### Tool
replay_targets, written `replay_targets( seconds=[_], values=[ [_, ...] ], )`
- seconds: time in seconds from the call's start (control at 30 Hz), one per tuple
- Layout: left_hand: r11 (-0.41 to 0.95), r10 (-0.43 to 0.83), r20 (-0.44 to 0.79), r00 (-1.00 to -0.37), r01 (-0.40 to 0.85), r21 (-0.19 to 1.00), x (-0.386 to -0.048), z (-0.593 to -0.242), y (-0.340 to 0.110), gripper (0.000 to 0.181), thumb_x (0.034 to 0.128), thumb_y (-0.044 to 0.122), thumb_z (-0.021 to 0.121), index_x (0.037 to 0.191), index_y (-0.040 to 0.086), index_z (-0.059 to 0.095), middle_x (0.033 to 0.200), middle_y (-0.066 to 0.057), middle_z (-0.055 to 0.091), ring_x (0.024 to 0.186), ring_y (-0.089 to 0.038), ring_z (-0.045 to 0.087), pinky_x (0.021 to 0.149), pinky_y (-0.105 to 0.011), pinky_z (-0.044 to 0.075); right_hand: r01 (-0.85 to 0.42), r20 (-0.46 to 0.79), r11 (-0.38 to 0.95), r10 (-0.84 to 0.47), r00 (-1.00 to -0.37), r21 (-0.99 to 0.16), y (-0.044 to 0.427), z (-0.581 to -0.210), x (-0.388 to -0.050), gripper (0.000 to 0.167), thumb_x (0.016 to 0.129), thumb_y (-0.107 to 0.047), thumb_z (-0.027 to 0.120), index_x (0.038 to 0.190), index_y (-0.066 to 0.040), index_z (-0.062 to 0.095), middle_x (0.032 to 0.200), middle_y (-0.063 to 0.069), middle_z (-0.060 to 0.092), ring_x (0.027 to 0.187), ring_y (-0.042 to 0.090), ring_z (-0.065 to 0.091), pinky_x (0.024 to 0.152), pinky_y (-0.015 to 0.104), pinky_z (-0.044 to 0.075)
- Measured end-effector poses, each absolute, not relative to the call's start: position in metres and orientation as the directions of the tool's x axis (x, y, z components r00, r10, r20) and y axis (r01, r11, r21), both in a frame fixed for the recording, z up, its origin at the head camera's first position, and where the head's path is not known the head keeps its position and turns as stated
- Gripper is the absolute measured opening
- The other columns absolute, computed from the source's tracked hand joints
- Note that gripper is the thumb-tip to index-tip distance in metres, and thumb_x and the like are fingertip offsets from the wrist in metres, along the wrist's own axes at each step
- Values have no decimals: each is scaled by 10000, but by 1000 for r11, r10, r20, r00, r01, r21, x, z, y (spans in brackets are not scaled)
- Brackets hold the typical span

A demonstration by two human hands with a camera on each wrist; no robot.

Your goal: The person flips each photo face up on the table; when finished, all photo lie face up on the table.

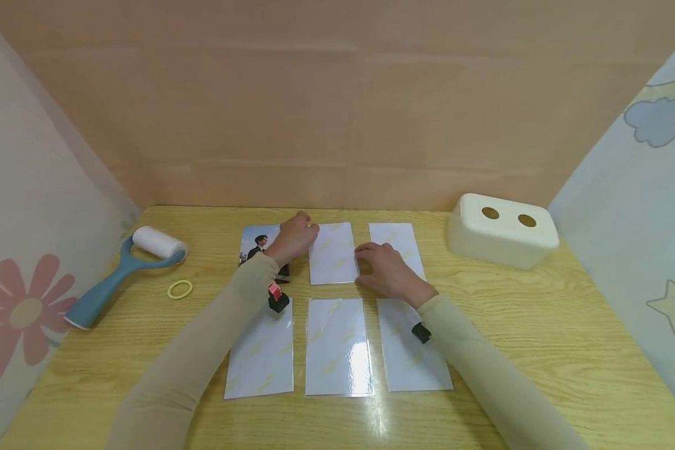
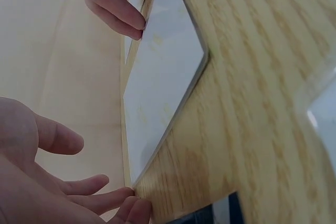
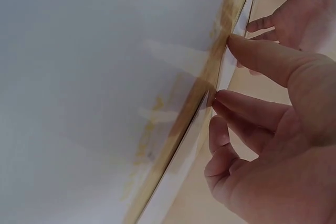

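Touching the far middle card [image 1: 333,255] with left hand [image 1: 294,239] and right hand [image 1: 388,270], fingers [image 3: 252,107] apart. Ideally pressing edges evenly.

On the table [image 1: 540,350], a roller [image 1: 120,269] lies left of six cards [image 1: 334,340], a box [image 1: 503,234] right.

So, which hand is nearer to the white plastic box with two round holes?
Right. The right hand is left of the box; the left hand is farther left, across a white rectangular card.
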State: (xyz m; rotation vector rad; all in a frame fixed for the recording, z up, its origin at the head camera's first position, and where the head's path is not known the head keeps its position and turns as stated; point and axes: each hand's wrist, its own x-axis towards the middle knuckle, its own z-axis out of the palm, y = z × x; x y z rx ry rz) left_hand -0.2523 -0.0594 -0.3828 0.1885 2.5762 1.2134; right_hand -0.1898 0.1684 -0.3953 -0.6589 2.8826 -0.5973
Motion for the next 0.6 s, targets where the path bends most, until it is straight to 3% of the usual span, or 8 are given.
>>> replay_targets(
  seconds=[0.3, 0.6],
  values=[
    [590, 224, -180, -958, -14, 807, -253, -384, -62, 548, 1042, 289, 393, 1482, -36, 366, 1531, -196, 395, 1249, -318, 450, 1079, -497, 372, -365, -55, 833, -424, -904, -417, 167, -397, -190, 498, 877, -181, 779, 1310, 20, 639, 1402, 138, 560, 1174, 385, 505, 950, 552, 408],
    [532, 197, -141, -970, -15, 846, -255, -387, -65, 554, 1028, 279, 404, 1490, -23, 357, 1527, -187, 403, 1331, -320, 435, 1091, -504, 367, -350, -68, 837, -414, -908, -421, 166, -395, -188, 498, 883, -176, 755, 1322, 23, 629, 1425, 154, 537, 1227, 393, 490, 981, 574, 391]
  ],
)
